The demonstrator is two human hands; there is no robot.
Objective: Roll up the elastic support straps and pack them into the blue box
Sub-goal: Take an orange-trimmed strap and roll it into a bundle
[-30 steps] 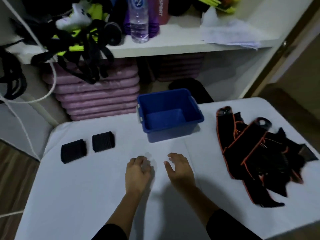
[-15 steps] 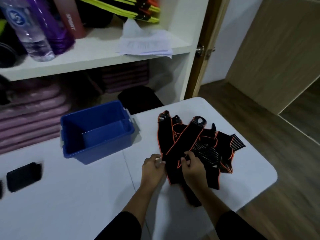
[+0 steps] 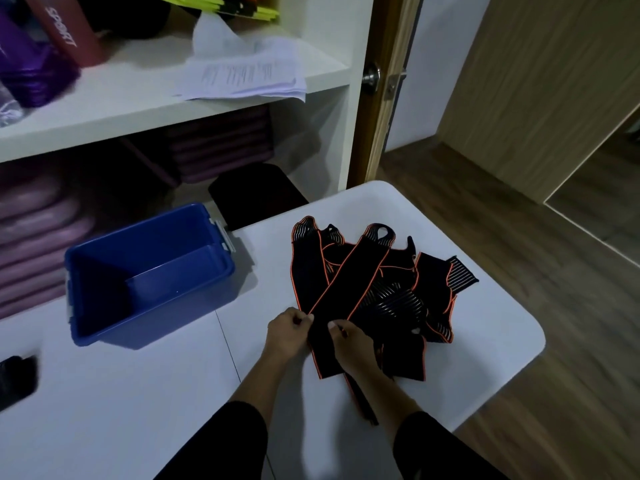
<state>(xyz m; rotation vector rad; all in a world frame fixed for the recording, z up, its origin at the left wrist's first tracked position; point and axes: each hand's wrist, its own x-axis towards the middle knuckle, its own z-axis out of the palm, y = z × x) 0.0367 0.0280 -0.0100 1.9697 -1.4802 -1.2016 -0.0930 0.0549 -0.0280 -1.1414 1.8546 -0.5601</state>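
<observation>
A pile of black elastic straps with orange edging (image 3: 377,289) lies on the right part of the white table (image 3: 138,393). One long strap (image 3: 346,289) runs diagonally across the top of the pile. My left hand (image 3: 289,332) pinches its left edge near the lower end. My right hand (image 3: 349,342) pinches the same strap at its right edge, fingers curled on the fabric. The blue box (image 3: 149,271) stands open to the left of the pile, with nothing visible inside. A black rolled strap (image 3: 15,377) sits at the table's far left, blurred.
Behind the table a white shelf (image 3: 145,95) carries papers (image 3: 242,74) and bottles, with purple mats (image 3: 41,230) stacked beneath. A black stool (image 3: 256,192) stands behind the table. The table's right edge drops to a wooden floor (image 3: 536,306), beside a door.
My hands went from the bare table middle to the strap pile on the right and took hold of one strap. The view swung right, so the rolled straps slid to the left edge.
</observation>
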